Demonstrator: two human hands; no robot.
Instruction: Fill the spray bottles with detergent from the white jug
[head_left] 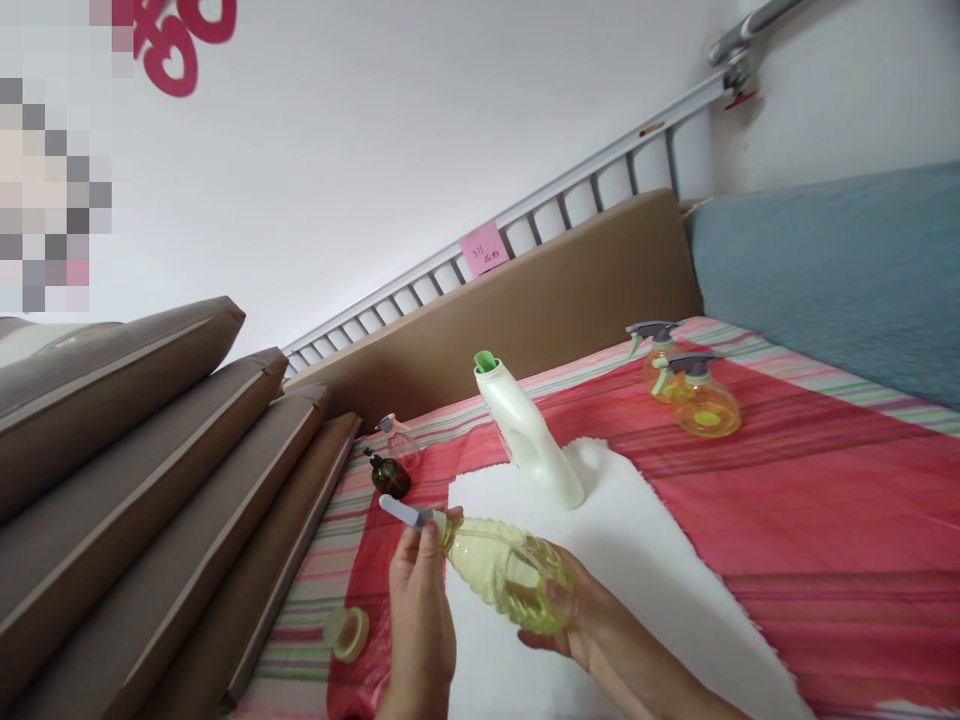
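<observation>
A see-through yellow bottle with ribbed sides lies tilted between my hands, some liquid in its lower end. My left hand pinches the grey head at its neck; whether that is a pump or a trigger cannot be told. Around the base, the fingers of my right hand are closed. Just beyond stands a white detergent bottle, its green spout uncovered, on a white cloth. To the left of my left hand lies a pale, see-through cap.
Two orange spray bottles stand at the right back. On the left are a dark pump bottle and a pinkish spray bottle. Brown padded panels line the left side; a railing runs behind. Red sheeting covers striped fabric.
</observation>
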